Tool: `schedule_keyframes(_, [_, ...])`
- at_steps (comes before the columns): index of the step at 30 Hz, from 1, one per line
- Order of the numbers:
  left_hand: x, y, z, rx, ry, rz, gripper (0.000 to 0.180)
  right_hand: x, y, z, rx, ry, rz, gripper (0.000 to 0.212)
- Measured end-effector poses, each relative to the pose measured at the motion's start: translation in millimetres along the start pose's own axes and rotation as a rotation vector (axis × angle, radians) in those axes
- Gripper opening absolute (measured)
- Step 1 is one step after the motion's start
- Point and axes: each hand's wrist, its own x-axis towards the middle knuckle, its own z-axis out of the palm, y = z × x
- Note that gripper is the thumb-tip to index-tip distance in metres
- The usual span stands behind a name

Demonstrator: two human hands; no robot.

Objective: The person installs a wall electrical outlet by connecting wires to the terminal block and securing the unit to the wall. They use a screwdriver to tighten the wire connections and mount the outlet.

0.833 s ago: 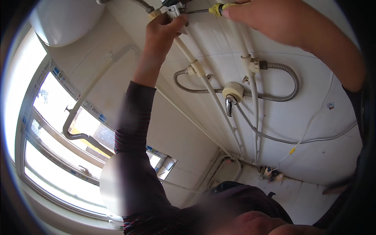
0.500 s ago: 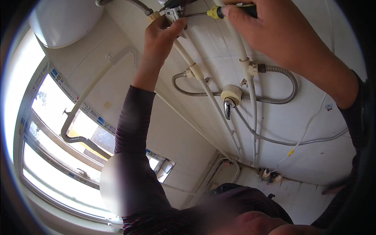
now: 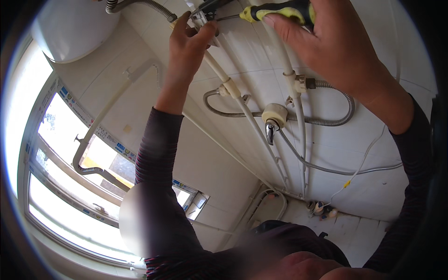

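At the top of the head view, my left hand (image 3: pixel 186 46) pinches a small white plastic fitting (image 3: pixel 199 19) between thumb and fingers, against a pipe on the wall. Dark parts (image 3: pixel 210 8) sit beside the fitting; their exact shape is unclear. My right hand (image 3: pixel 333 44) grips a yellow and black screwdriver (image 3: pixel 280 11), held nearly level with its shaft toward the left. The screwdriver's tip reaches the dark parts by my left fingers, and whether it sits in a screw cannot be made out.
Two pale pipes (image 3: pixel 252 119) run down the tiled wall to a mixer tap (image 3: pixel 274 116) with braided hoses (image 3: pixel 326 122). A rounded white tank (image 3: pixel 74 32) hangs upper left, above a bright window (image 3: pixel 60 116). A thin white cable (image 3: pixel 368 151) trails down the right; small items (image 3: pixel 322 208) lie on the floor.
The screwdriver's handle has tilted and shows more of its length. My right hand has shifted a little, with the fingers lifted higher. My left hand stays on the white fitting.
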Motion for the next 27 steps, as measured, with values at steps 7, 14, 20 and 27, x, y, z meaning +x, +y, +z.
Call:
schedule_keyframes(7, [5.4, -4.4, 4.0, 0.034, 0.036, 0.015, 0.072, -6.0, 32.0, 25.1, 0.079, 0.106, -0.175, 0.031])
schedule_keyframes(14, [3.1, -5.9, 5.5, 0.163, 0.017, 0.150, 0.063, -13.2, 34.6, 24.9, 0.046, 0.232, -0.202, 0.029])
schedule_keyframes(20, [0.9, -14.1, 1.1, 0.130, 0.026, 0.169, 0.058, -4.6, 29.9, 25.8, -0.004, 0.208, -0.228, 0.025])
schedule_keyframes(27, [11.4, -15.2, -3.6, -0.002, 0.014, 0.088, 0.043, -0.6, 27.4, 31.5, 0.076, 0.322, -0.345, 0.027])
